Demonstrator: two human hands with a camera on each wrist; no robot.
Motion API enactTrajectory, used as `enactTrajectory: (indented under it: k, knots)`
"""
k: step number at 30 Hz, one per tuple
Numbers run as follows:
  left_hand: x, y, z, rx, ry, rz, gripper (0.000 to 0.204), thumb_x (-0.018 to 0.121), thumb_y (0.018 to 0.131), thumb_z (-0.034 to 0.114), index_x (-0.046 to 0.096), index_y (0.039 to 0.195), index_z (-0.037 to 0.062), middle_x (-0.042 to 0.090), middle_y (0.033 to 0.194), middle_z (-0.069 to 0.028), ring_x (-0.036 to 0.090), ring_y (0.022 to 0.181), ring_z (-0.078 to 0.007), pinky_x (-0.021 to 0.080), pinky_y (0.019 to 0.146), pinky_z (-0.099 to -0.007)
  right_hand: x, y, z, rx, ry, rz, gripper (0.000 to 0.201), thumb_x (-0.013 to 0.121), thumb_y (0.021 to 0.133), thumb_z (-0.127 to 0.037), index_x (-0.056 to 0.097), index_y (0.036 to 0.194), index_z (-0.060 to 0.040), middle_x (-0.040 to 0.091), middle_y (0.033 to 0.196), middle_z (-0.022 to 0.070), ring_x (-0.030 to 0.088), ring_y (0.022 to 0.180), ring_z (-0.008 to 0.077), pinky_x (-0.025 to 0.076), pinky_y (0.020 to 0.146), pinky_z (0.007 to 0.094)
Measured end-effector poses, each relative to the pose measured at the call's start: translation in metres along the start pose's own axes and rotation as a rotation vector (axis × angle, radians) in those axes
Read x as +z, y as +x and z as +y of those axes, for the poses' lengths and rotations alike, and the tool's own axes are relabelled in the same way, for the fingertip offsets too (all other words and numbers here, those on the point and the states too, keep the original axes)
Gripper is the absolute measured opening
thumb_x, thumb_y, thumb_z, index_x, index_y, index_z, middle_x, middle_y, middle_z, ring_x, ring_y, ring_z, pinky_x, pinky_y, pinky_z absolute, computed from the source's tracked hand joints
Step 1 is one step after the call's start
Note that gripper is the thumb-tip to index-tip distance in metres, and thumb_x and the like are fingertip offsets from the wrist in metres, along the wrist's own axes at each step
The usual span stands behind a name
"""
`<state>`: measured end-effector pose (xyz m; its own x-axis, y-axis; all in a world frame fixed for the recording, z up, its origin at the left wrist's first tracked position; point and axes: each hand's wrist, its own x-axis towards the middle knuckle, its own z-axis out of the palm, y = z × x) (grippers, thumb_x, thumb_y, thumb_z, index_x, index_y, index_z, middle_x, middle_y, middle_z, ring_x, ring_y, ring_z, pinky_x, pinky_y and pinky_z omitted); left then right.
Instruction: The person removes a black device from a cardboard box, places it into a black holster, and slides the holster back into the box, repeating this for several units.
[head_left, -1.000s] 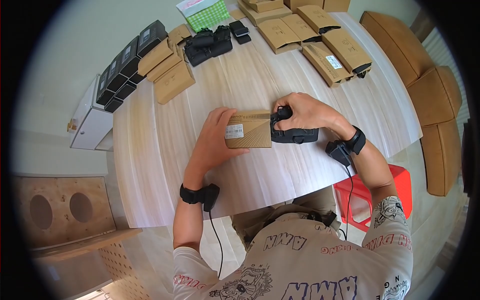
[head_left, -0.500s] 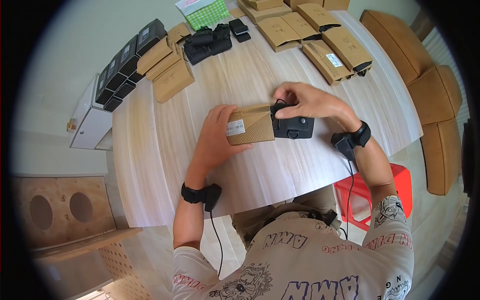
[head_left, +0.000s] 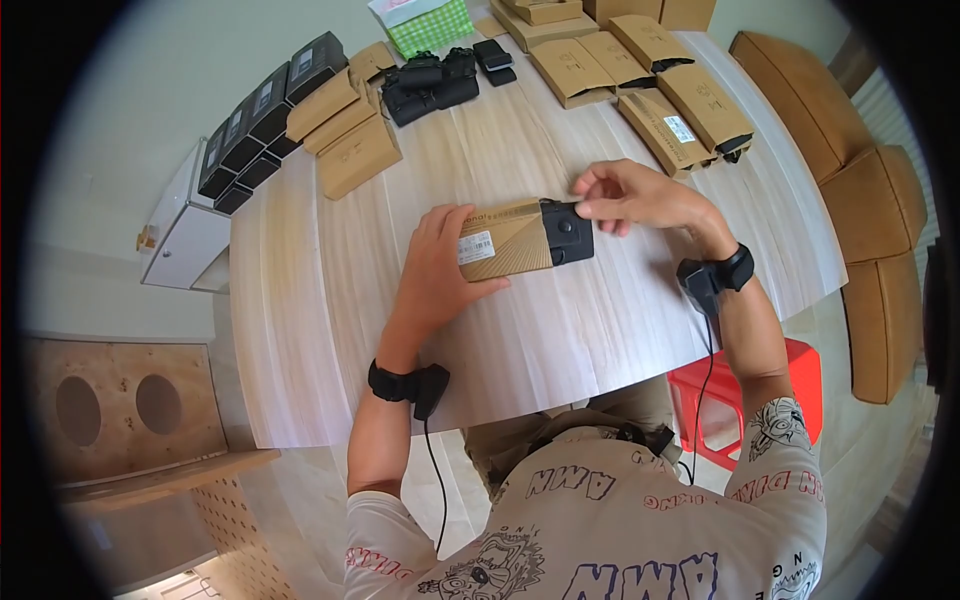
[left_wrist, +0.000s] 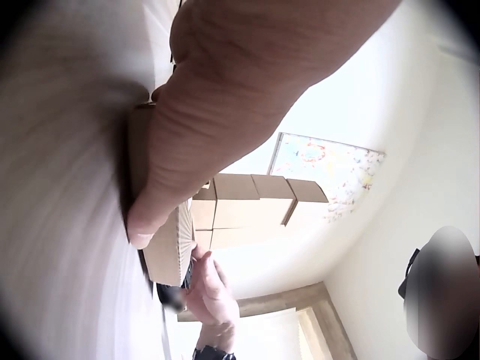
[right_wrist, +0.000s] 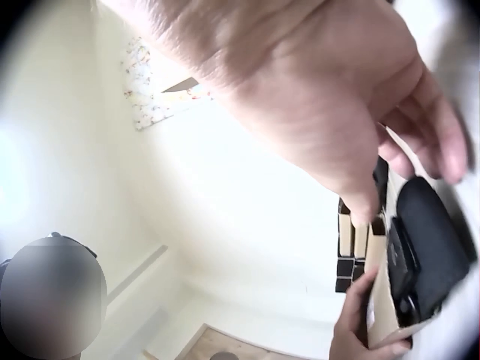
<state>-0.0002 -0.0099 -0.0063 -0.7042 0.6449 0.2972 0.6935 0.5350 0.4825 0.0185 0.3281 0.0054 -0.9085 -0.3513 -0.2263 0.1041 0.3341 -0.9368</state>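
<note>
My left hand (head_left: 428, 270) grips a brown cardboard box (head_left: 515, 242) with a white label, fingers over its far side and thumb along its near side. Most of a black camera battery grip (head_left: 572, 240) lies inside the box; its end with a round knob sticks out of the right opening. My right hand (head_left: 645, 198) hovers at that end, fingertips right by its far corner and loosely bent. In the right wrist view, the battery grip (right_wrist: 431, 244) shows in the box mouth below the right fingers (right_wrist: 450, 154), which hold nothing there.
Several black battery grips (head_left: 430, 88) lie at the back. Brown boxes (head_left: 360, 160) and stacked black boxes (head_left: 250, 125) stand back left. More brown boxes (head_left: 700, 105) lie back right, some with black contents showing. A green checked bag (head_left: 425, 30) is behind. Cables hang from both wrists.
The battery grip has slid leftward, deeper into the box. My right hand has loosened from it and drawn to the right; the left hand keeps holding the box.
</note>
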Motion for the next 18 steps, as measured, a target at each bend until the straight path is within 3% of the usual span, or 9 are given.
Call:
enactTrajectory:
  k: [1, 5, 6, 9, 12, 18]
  knots:
    - [0.000, 0.000, -0.001, -0.021, 0.001, 0.009, 0.094, 0.100, 0.065, 0.025, 0.053, 0.143, 0.0026, 0.056, 0.140, -0.0178, 0.055, 0.131, -0.0384, 0.047, 0.113, -0.0468, -0.006, -0.003, -0.003, 0.074, -0.052, -0.080, 0.034, 0.077, 0.102, -0.025, 0.065, 0.121, -0.0004, 0.071, 0.090, 0.0015, 0.069, 0.078, 0.0102, 0.059, 0.069, 0.0256]
    - [0.006, 0.002, -0.001, 0.030, 0.020, 0.049, 0.093, 0.099, 0.066, 0.025, 0.052, 0.143, 0.0015, 0.057, 0.138, -0.0188, 0.055, 0.129, -0.0392, 0.047, 0.112, -0.0475, 0.040, 0.020, 0.019, -0.022, 0.222, -0.018, 0.029, 0.074, 0.104, -0.016, 0.061, 0.123, 0.0021, 0.071, 0.091, 0.0041, 0.071, 0.076, 0.0115, 0.060, 0.069, 0.0262]
    - [0.005, 0.003, -0.001, 0.030, 0.022, 0.050, 0.093, 0.099, 0.066, 0.025, 0.052, 0.143, 0.0015, 0.057, 0.138, -0.0188, 0.055, 0.129, -0.0392, 0.047, 0.112, -0.0475, 0.049, 0.022, 0.020, -0.077, 0.240, 0.024, 0.030, 0.071, 0.103, -0.011, 0.060, 0.124, 0.0077, 0.070, 0.087, 0.0072, 0.073, 0.074, 0.0147, 0.062, 0.069, 0.0280]
    - [0.006, 0.001, -0.002, -0.008, -0.005, 0.059, 0.094, 0.099, 0.067, 0.025, 0.051, 0.144, 0.0009, 0.056, 0.138, -0.0195, 0.055, 0.129, -0.0399, 0.047, 0.111, -0.0481, 0.053, 0.022, 0.018, -0.078, 0.295, 0.155, 0.027, 0.070, 0.104, -0.010, 0.061, 0.123, 0.0079, 0.071, 0.089, 0.0076, 0.073, 0.076, 0.0140, 0.062, 0.071, 0.0280]
    - [0.007, 0.001, -0.004, 0.001, 0.002, 0.074, 0.094, 0.099, 0.066, 0.025, 0.051, 0.144, 0.0008, 0.056, 0.139, -0.0197, 0.055, 0.128, -0.0402, 0.047, 0.111, -0.0482, 0.056, 0.025, 0.021, -0.058, 0.292, 0.166, 0.023, 0.065, 0.107, -0.009, 0.063, 0.124, 0.0055, 0.072, 0.098, 0.0063, 0.071, 0.081, 0.0114, 0.062, 0.076, 0.0269]
    - [0.009, 0.003, -0.006, -0.024, -0.015, 0.099, 0.096, 0.099, 0.066, 0.026, 0.051, 0.145, 0.0014, 0.056, 0.140, -0.0197, 0.054, 0.130, -0.0397, 0.046, 0.112, -0.0482, 0.059, 0.027, 0.018, -0.063, 0.362, 0.210, 0.030, 0.067, 0.105, -0.010, 0.062, 0.128, 0.0083, 0.070, 0.093, 0.0070, 0.070, 0.078, 0.0122, 0.062, 0.072, 0.0268]
